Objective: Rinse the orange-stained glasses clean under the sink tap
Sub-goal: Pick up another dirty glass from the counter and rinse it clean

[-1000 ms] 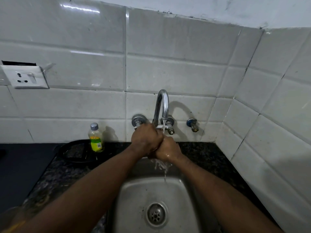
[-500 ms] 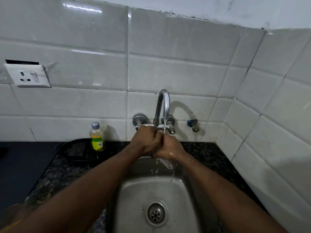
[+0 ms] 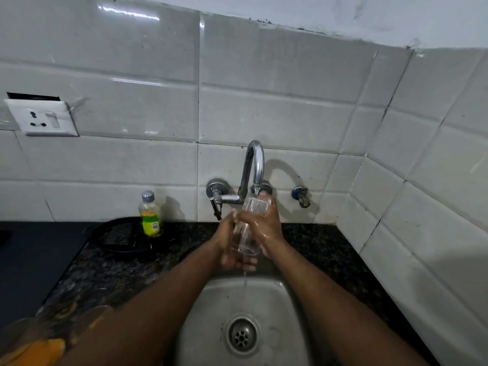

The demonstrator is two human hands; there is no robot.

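Both hands grip the glass [image 3: 249,228] upright over the sink [image 3: 211,313]: left hand [image 3: 227,241] near its base, right hand [image 3: 266,223] higher, mouth directly under the tap [image 3: 254,165]

Home kitchen, corner nook. Steel sink [image 3: 266,294] with round drain [image 3: 242,334] set in dark speckled stone counter [image 3: 111,268]. Curved wall tap [image 3: 254,165] directly above sink, running. White glazed wall tiles [image 3: 277,117] behind sink and along its right. Dish soap bottle [image 3: 150,215] left of tap. Wall socket [image 3: 41,117] further left, higher up.
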